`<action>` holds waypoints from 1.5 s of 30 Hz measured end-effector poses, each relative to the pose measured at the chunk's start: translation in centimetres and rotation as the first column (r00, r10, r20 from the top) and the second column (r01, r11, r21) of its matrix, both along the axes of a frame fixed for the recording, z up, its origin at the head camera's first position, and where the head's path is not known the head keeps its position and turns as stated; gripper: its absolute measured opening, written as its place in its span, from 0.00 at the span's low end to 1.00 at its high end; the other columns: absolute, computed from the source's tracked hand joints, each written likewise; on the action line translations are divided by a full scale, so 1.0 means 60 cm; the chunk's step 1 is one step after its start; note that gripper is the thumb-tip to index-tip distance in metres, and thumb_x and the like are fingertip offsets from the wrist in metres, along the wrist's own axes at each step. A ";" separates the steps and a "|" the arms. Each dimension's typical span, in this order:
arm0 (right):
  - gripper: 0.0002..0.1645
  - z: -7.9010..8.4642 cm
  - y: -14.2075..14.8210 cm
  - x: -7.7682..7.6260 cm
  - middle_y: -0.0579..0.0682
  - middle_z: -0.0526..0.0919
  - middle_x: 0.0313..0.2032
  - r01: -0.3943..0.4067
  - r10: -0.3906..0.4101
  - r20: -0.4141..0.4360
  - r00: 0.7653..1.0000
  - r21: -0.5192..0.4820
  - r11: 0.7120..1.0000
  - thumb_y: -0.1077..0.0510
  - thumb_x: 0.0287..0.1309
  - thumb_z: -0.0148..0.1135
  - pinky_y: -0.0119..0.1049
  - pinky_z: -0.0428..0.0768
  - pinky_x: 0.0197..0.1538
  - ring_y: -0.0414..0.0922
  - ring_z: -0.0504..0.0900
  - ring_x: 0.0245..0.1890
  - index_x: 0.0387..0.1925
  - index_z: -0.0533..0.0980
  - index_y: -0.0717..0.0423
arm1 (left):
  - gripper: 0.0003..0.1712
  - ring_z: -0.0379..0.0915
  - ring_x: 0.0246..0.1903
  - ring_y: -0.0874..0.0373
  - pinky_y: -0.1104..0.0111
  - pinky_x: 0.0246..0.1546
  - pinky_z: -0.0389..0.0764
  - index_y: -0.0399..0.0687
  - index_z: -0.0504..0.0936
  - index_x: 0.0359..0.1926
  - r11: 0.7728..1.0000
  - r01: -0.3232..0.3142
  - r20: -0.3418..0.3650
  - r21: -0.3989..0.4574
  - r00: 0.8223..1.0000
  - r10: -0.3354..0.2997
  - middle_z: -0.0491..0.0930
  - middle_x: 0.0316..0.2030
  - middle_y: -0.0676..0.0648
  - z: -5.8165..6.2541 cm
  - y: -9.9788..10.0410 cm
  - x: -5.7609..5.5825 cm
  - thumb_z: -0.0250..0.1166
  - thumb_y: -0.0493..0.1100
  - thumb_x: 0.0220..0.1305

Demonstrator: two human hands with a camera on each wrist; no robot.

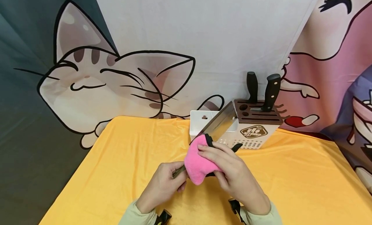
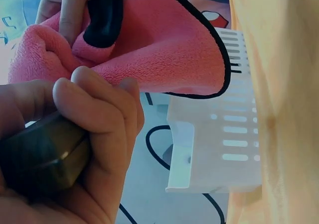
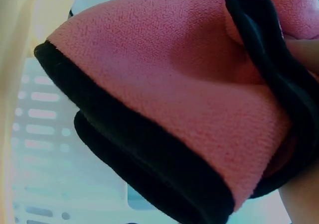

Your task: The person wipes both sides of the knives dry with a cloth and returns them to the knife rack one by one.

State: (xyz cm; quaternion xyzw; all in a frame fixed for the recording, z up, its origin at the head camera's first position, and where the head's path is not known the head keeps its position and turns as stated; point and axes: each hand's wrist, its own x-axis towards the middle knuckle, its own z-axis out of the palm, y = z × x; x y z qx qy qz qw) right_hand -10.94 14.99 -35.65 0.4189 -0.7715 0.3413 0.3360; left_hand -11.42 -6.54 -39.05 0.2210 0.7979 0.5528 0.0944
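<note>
My left hand point(image 1: 164, 181) grips the dark handle point(image 2: 47, 154) of a cleaver; its end shows large in the left wrist view. The cleaver's broad, shiny blade point(image 1: 218, 122) slants up and away to the right, reflecting yellow. A pink plush cloth point(image 1: 197, 160) with black trim lies folded over the blade's near part and hides it. My right hand point(image 1: 235, 170) holds this cloth from the right, fingers across its top and thumb below. In the right wrist view the cloth point(image 3: 159, 79) fills most of the picture, and only a bit of the hand shows.
Behind the blade stands a white slotted knife holder point(image 1: 247, 139) with a brown top. Two black-handled knives point(image 1: 271, 92) stand in it, and hooks project at its right. A white bin point(image 1: 197, 120) adjoins its left. A yellow cloth point(image 1: 116, 173) covers the table; printed curtains hang behind.
</note>
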 end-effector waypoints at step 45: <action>0.22 0.037 0.019 0.009 0.59 0.81 0.45 0.306 -0.329 -0.027 0.944 -0.308 0.901 0.73 0.47 0.46 0.40 0.68 0.59 0.56 0.76 0.49 0.43 0.79 0.66 | 0.06 0.63 0.10 0.72 0.74 0.10 0.67 0.63 0.82 0.40 0.993 0.034 -0.128 -0.113 0.991 -0.048 0.70 0.13 0.63 0.020 -0.017 0.014 0.62 0.49 0.61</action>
